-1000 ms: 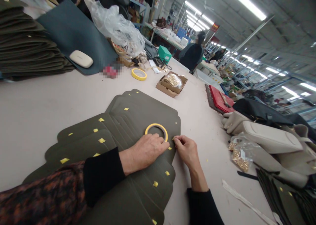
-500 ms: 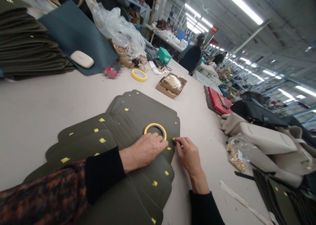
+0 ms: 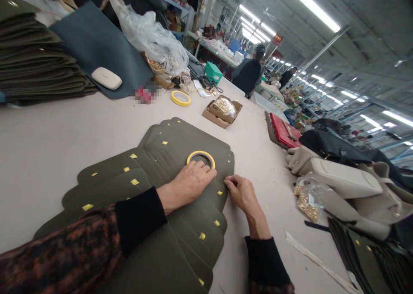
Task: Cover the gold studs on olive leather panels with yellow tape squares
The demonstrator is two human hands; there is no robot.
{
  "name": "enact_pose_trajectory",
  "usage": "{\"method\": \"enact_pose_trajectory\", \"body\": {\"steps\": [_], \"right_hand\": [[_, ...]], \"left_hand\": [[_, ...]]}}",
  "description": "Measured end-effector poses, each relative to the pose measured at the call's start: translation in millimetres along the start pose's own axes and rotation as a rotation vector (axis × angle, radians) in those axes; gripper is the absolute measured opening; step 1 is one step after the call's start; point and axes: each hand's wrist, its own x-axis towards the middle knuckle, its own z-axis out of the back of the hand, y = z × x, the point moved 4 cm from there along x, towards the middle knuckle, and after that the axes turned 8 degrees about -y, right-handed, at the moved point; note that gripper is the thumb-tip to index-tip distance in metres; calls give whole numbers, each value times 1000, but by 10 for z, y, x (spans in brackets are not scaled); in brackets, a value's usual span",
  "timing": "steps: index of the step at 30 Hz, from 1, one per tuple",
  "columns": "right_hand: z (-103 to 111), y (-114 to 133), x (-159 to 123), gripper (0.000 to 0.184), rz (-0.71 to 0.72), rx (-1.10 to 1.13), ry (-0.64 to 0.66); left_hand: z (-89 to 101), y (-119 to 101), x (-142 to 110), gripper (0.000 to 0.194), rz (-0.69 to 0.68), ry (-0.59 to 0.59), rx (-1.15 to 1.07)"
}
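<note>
Dark olive panels [image 3: 193,130], overlapping in a fanned stack, lie on the table with small yellow tape pieces [image 3: 134,182] stuck on them. My left hand [image 3: 190,182] is over the upper panels, its fingers closed on the near rim of a roll of yellow tape [image 3: 200,153]. To its right, my right hand [image 3: 241,193] has thumb and forefinger pinched together at the right edge of the stack. Whatever is between those fingertips is hidden. Just below them a yellow tape piece [image 3: 220,193] sits on a panel.
Another yellow tape roll [image 3: 180,98] and a cardboard box [image 3: 222,111] of gold-coloured hardware lie beyond the panels. A tall stack of olive pieces [image 3: 38,61] stands at far left. Pale bags [image 3: 345,177] and a plastic bag of gold parts [image 3: 308,201] are on the right.
My left hand and the tape roll have shifted slightly away, up the panels. The yellow bit seen at my right fingertips no longer shows; that hand stays pinched at the panel edge.
</note>
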Motion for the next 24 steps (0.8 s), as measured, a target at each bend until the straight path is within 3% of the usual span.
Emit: {"method": "enact_pose_trajectory", "body": {"steps": [8,15,17,20,24], "right_hand": [[33,92,-74,20,7,26,53],[53,121,-332,19,-31,225,326],[88,144,-365,20,-20,283,220],[170,232,-390,21,45,410,-96],[183,462,-434,19,300,398,-264]], "left_hand": [[84,-25,-18,16,-55,-45,-38],[225,-3,-52,19,-114,-154,-221],[223,-8,-61,21,-114,-169,-257],[216,-13,-73,25,-99,-194,-296],[206,-18,-81,35,-84,-201,-291]]}}
